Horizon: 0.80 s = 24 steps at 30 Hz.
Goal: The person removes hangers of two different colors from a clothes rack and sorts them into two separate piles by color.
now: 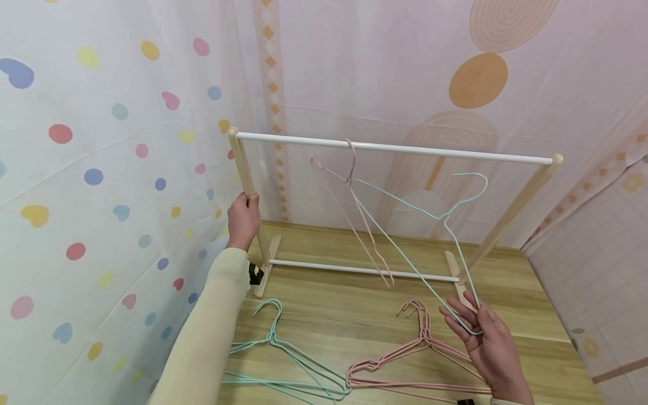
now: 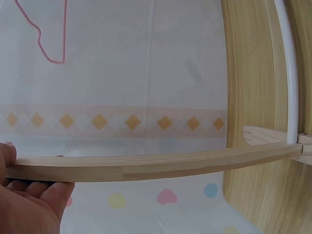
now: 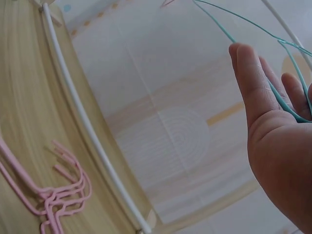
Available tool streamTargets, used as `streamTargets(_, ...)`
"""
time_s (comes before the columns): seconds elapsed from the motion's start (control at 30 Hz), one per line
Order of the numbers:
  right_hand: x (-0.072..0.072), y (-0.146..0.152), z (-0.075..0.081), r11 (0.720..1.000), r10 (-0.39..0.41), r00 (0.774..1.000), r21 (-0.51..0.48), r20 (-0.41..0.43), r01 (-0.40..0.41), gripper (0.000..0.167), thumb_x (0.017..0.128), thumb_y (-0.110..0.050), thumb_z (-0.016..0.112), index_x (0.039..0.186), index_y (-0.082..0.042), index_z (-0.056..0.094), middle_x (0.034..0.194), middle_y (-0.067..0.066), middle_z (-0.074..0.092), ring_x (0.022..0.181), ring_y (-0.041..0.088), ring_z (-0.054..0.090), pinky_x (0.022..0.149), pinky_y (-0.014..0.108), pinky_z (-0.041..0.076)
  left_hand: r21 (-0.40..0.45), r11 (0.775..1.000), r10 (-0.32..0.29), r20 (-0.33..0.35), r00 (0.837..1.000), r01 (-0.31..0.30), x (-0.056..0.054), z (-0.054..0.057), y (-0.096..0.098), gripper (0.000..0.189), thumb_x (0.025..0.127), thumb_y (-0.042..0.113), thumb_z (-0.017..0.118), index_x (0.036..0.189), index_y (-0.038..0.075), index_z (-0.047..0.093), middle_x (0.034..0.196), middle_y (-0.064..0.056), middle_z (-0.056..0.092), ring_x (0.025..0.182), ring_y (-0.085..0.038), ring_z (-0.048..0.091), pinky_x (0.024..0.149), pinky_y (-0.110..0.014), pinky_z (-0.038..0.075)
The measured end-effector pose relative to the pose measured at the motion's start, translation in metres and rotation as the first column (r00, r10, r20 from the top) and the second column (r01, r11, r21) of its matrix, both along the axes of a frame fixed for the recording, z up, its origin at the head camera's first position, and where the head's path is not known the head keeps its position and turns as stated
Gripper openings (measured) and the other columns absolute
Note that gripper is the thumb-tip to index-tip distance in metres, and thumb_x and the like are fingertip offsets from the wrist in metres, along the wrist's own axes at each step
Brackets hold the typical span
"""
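Note:
My left hand [image 1: 243,220] grips the left wooden upright [image 2: 122,168] of a small clothes rack. With my right hand [image 1: 491,343] I hold a teal wire hanger [image 1: 445,216] by one lower corner, between thumb and fingers. That hanger is tilted, its hook up and to the right, below the rack's white top bar [image 1: 405,148] and apart from it in the head view. A pink hanger [image 1: 349,183] hangs by its hook from the top bar, left of the teal one. The right wrist view shows the teal wire passing between my fingers [image 3: 256,83].
Several teal hangers [image 1: 272,337] lie piled on the wooden tabletop [image 1: 324,315] in front of the rack. To their right is a pile of pink hangers [image 1: 424,337]. A white lower bar [image 1: 354,269] joins the rack's feet. Patterned curtains [image 1: 126,185] stand behind and beside.

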State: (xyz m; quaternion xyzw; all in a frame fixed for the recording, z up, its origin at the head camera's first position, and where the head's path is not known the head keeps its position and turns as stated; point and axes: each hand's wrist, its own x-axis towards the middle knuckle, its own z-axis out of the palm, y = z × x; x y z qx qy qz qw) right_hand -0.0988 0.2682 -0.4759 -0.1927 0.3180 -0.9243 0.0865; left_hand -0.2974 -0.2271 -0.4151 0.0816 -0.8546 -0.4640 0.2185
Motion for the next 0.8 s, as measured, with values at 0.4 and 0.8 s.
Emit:
streamTargets(0.4,0.004,0.004,-0.020,0.994,0.092,0.996,-0.066,0.008,-0.091,0.050,0.108,-0.015,0.009,0.141,0.002,0.042,0.136,0.028,0.048,0.124,0.044,0.045,0.103,0.044,0.033,0.008,1.000,-0.006,0.003,1.000,0.006,0.001,0.001,0.001,0.037,0.106,0.032,0.041,0.104,-0.001,0.058,0.070,-0.012,0.043,0.058,-0.026,0.041,0.053,-0.037,0.037)
streamTargets(0.8,0.005,-0.001,-0.038,0.988,0.148,0.988,-0.054,0.051,-0.146,0.051,0.108,-0.015,0.009,0.142,0.002,0.043,0.136,0.028,0.048,0.125,0.046,0.044,0.104,0.044,0.031,-0.001,1.000,-0.006,-0.001,1.000,0.006,0.001,0.002,0.002,0.037,0.106,0.032,0.041,0.103,-0.001,0.058,0.071,-0.012,0.043,0.058,-0.027,0.042,0.054,-0.037,0.037)
